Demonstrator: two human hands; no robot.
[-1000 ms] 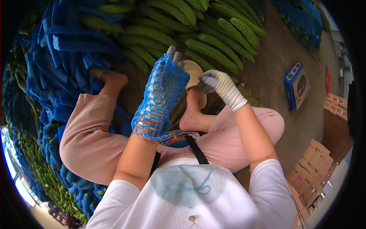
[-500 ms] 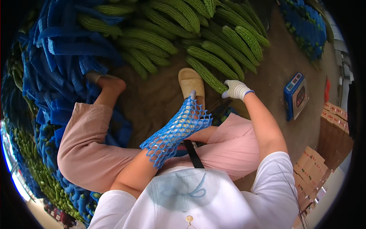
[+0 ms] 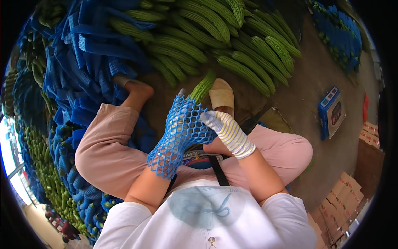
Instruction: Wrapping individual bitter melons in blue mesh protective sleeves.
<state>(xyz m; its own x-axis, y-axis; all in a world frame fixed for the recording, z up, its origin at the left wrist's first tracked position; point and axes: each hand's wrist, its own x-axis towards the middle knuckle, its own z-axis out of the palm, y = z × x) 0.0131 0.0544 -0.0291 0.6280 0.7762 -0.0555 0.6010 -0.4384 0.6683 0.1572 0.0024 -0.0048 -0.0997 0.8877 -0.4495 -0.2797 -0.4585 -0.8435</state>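
green gourd (image 3: pixel 202 88) juts beyond the left grip (image 3: pixel 181 120)

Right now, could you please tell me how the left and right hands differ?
The left hand is inside the blue net, holding a gourd; the right hand is outside, touching the net. The left hand points mostly up the picture; the right hand points up and left. Both wear pale gloves with grey tips.
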